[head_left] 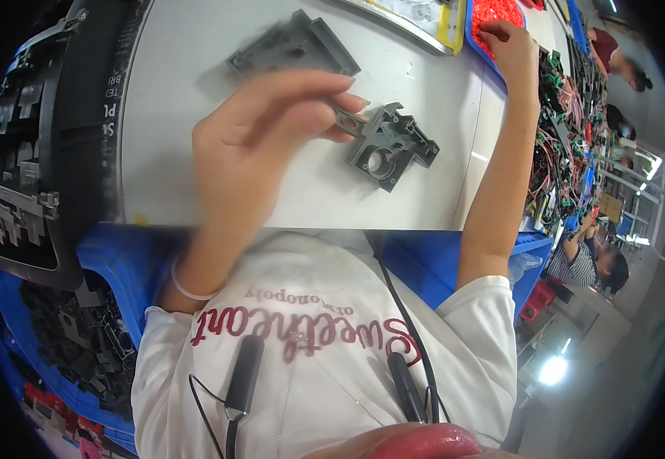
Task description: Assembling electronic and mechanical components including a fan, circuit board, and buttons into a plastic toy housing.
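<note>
My left hand (252, 126) is closed, thumb against fingers, around a narrow arm of a grey plastic housing (405, 144). The housing has a round hole and several posts, and is held over the white tabletop (332, 199). My right hand (512, 50) reaches to the far right, into a blue tray (469, 34) of small red parts (493, 11). Its fingertips are bent together among the red parts; whatever they pinch is too small to make out. A second grey plastic piece (298, 50), like a shallow cover, lies on the table beyond my left hand.
A yellow-edged frame (449, 30) lies at the far edge beside the tray. Bundled wires and connectors (566, 138) line the right side. At the lower left, a blue bin (110, 264) holds dark plastic parts (72, 329). Other people (589, 256) sit farther right.
</note>
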Demonstrator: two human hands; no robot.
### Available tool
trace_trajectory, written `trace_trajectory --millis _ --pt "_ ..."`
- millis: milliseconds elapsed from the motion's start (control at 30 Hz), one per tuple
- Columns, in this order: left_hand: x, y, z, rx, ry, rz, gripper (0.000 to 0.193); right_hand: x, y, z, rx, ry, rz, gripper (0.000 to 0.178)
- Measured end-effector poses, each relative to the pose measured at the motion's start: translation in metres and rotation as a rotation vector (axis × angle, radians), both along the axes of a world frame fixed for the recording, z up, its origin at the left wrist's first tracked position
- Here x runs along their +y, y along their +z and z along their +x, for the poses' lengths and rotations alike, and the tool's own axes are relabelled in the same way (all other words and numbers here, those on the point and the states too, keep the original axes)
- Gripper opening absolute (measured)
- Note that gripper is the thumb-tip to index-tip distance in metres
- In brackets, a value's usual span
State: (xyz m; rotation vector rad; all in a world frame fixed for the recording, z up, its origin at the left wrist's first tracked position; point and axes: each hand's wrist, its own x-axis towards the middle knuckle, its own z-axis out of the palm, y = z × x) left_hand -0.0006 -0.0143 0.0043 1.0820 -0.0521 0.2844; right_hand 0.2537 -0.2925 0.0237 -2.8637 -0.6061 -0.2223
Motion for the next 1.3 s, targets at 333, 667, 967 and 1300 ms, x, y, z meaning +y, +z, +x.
trace_trajectory --millis 333,667,967,1300 --pt "-0.002 -0.001 0.000 -0.026 0.091 0.107 0.027 0.022 0.044 -0.044 0.179 0.108 0.686 0.020" --pt "-0.001 0.003 -0.005 -0.228 0.280 0.582 0.022 0.123 0.049 -0.183 0.570 0.471 0.926 0.025" --pt "-0.003 0.003 -0.009 -0.220 0.247 0.485 0.017 0.124 0.030 -0.185 0.490 0.435 0.988 0.023" --pt "0.001 0.004 0.003 -0.458 0.273 0.727 0.026 0.125 0.040 -0.184 0.925 0.171 1.358 0.018"
